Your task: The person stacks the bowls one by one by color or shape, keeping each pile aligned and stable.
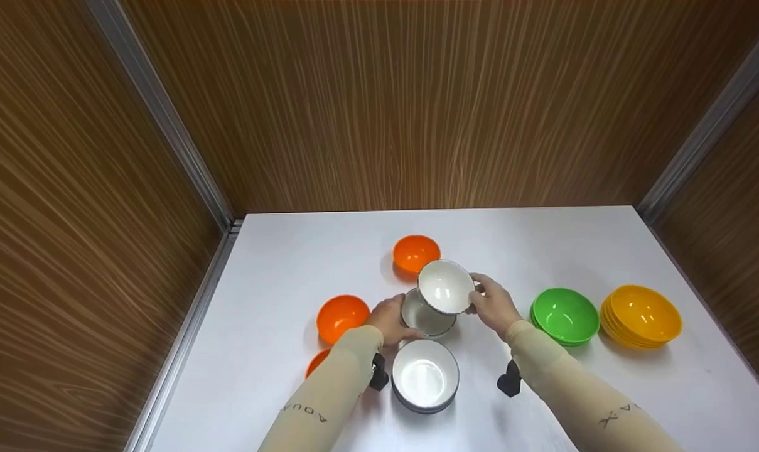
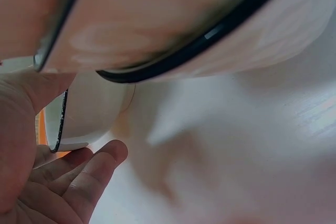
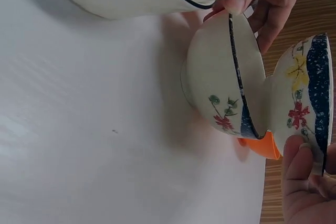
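My right hand [image 1: 495,306] pinches the rim of a white flowered bowl [image 1: 443,285] with a dark blue band, thumb outside. That bowl is tilted, its base over a second white flowered bowl [image 3: 210,66]. Around the left side of this lower bowl curves my left hand [image 1: 390,321], thumb on the near side and fingers on the far side. The lower bowl stands on the table. Nearer to me is a stack of white bowls [image 1: 425,376] with dark rims, which fills the top of the left wrist view.
Orange bowls stand behind [image 1: 415,254] and to the left [image 1: 341,319]; another orange bowl [image 1: 317,361] is partly hidden by my left forearm. To the right are stacked green bowls [image 1: 565,316] and stacked yellow bowls [image 1: 644,315]. Wood-grain panels [image 1: 379,107] enclose the white table [image 1: 279,263].
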{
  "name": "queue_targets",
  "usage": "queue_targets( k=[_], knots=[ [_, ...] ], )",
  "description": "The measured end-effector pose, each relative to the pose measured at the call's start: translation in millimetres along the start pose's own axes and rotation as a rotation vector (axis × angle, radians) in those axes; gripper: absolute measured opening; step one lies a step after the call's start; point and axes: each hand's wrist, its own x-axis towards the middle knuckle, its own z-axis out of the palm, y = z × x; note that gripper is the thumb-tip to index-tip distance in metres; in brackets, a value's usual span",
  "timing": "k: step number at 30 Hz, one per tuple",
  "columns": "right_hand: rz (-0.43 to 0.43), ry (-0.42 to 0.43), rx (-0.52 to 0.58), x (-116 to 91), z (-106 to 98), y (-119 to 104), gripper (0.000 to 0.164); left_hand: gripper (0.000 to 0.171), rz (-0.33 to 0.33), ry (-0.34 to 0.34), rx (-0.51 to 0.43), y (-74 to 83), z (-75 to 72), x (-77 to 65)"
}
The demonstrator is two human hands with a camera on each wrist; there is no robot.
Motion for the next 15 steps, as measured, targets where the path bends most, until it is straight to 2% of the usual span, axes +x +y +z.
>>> queue_targets(
  k=[5, 15],
  knots=[
    [-0.026, -0.002, -0.044, -0.9, 7.3, 0.0, 0.047, 0.078, -0.008, 0.007, 0.02, 0.0, 0.6, 0.7],
    [-0.115, -0.022, -0.159, -0.5, 19.2, 0.5, 0.044, 0.078, -0.025, 0.007, -0.014, 1.5, 1.5, 0.3]
  ],
)
